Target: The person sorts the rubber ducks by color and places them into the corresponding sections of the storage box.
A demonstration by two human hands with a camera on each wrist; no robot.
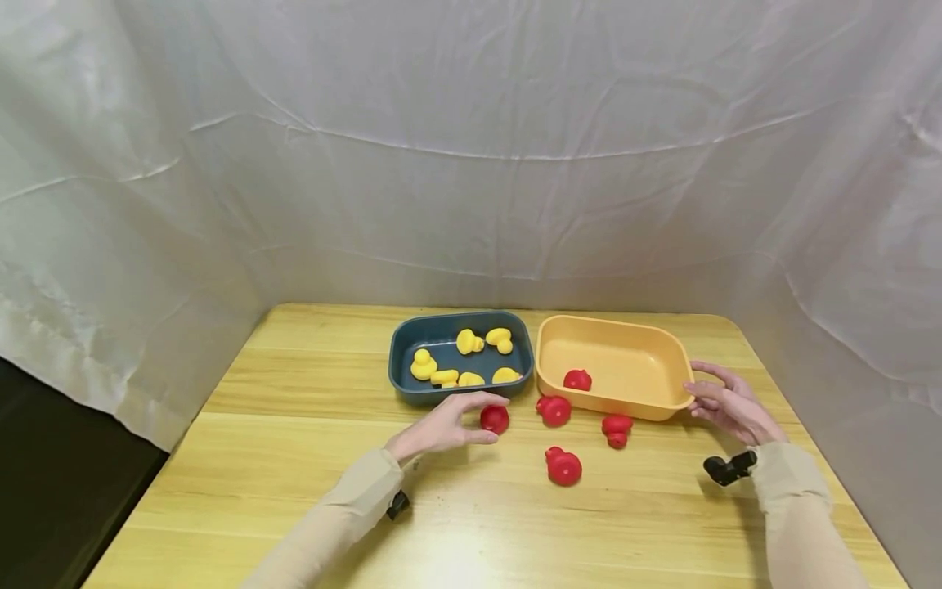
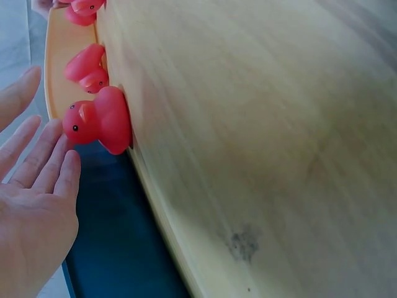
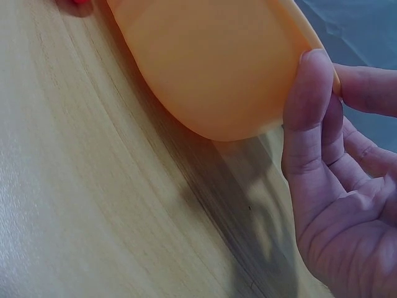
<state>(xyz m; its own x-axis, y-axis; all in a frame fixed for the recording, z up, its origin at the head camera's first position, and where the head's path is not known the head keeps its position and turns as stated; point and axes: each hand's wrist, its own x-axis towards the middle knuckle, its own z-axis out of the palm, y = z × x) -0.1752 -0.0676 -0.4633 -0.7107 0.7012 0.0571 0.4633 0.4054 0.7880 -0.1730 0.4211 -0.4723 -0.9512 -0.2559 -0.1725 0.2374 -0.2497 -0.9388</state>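
Observation:
My left hand (image 1: 449, 421) reaches round a red rubber duck (image 1: 494, 419) on the table, its thumb and fingers spread to either side. In the left wrist view, the straight fingers (image 2: 46, 164) of that hand come right up to the red duck's head. My right hand (image 1: 728, 401) pinches the right end of the orange bin (image 1: 625, 401); the right wrist view shows the thumb (image 3: 310, 93) against the bin's wall and a finger on the other side. One red duck (image 1: 577, 379) lies inside the orange bin.
A dark blue bin (image 1: 397, 384) holding several yellow ducks (image 1: 423, 365) stands left of the orange one. In front of the orange bin lie three more red ducks: one close by (image 1: 553, 411), one further right (image 1: 616, 430) and one nearer me (image 1: 564, 468). Pale cloth (image 1: 471, 204) hangs behind the table.

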